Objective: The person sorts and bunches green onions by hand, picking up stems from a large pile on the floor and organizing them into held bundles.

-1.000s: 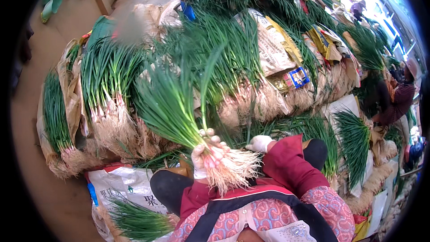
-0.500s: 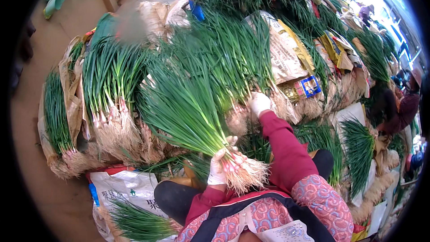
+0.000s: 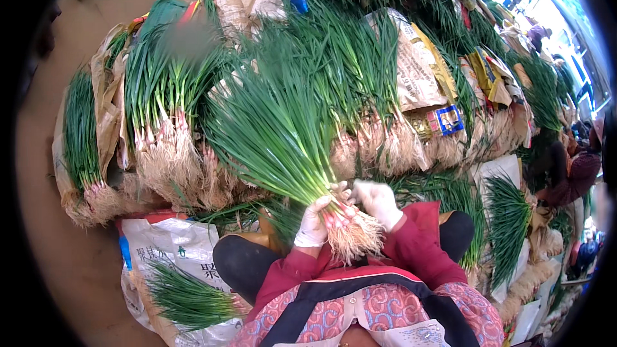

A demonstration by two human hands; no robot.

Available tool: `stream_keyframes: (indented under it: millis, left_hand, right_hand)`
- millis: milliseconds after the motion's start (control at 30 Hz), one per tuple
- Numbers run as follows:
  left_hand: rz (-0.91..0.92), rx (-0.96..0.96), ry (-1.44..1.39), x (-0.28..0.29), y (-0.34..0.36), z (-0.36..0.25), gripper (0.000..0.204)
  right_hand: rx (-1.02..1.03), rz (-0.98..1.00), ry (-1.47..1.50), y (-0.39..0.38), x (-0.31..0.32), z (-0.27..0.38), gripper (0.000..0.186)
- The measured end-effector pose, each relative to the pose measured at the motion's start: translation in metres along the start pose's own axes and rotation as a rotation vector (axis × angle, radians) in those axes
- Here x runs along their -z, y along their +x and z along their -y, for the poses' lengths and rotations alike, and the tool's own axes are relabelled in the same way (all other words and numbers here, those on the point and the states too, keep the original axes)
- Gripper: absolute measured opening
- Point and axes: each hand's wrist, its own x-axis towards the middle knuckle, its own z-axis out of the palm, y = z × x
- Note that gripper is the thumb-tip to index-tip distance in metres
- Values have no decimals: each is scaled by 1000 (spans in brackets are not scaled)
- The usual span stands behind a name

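A thick bunch of spring onions, with long green leaves, pinkish bulbs and pale stringy roots, fans up and to the left across the middle. My gloved left hand is closed round its stems just above the bulbs. Beside the bulbs, on the right, my gloved right hand has its fingers curled in toward the stems. What those fingers hold, if anything, is hidden. The bunch's roots hang down in front of my lap.
Large rows of rooted spring onions lie ahead. Printed sacks rest among them. At lower left, a smaller bundle lies on a white sack. Another person sits at far right, near more bundles.
My right hand has drawn back from the roots of the pile ahead to beside the held bunch. My left hand keeps its grip. The whole view has shifted slightly.
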Motion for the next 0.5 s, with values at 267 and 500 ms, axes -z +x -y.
stream_keyframes:
  millis: [267, 500]
  left_hand:
    - [212, -17, -248, -13, -17, -19, 39]
    - [113, 6, -240, 0, -13, -10, 42]
  right_hand:
    - [-99, -304, -236, 91, -2, -35, 30]
    - [-470, -149, -691, 137, 2, -88, 31]
